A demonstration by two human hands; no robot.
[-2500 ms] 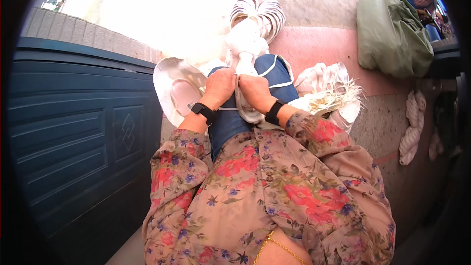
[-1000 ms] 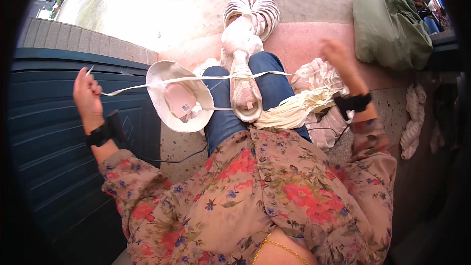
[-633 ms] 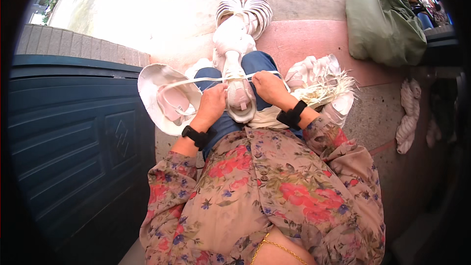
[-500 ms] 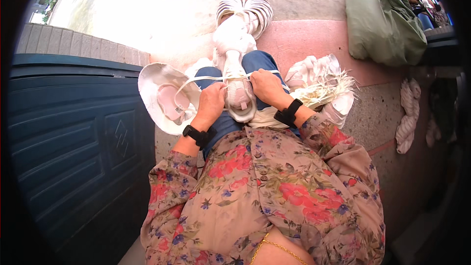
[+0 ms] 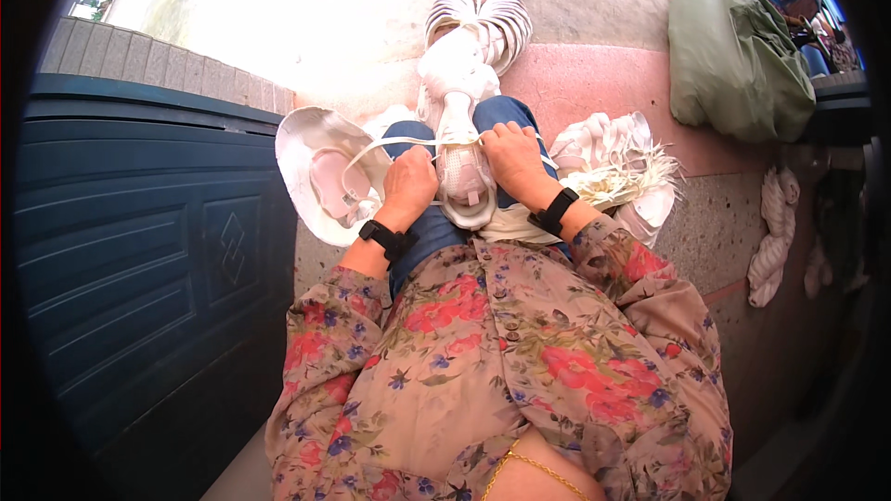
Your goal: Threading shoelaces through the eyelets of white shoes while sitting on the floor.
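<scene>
1. Two bare hands work above the lap: the left hand and the right hand, near each other but apart.
2. The right hand's thumb and fingers are clamped on one flat, off-white lace; the left hand's fingers are curled together on a strand of it, though the exact pinch is partly hidden.
3. Between the hands sits one white and pale pink fabric upper, shaped like a shoe top, the lace crossing over it.
4. The upper's long axis runs away from the body, nearly square to the lace; its rounded, open end faces the wearer and its narrower end points outward.
5. Below the grip, one pair of blue jeans bears the upper; two black wristbands circle the wrists, one each.
6. Just left of the grip lies one wide-mouthed white fabric piece, pink inside.
7. Right of it rests one bunch of thin cream strips with frayed ends.
8. Beyond the grip stands one fanned stack of white ridged pieces.
9. Far out to the right slumps one bulky green sack.
</scene>
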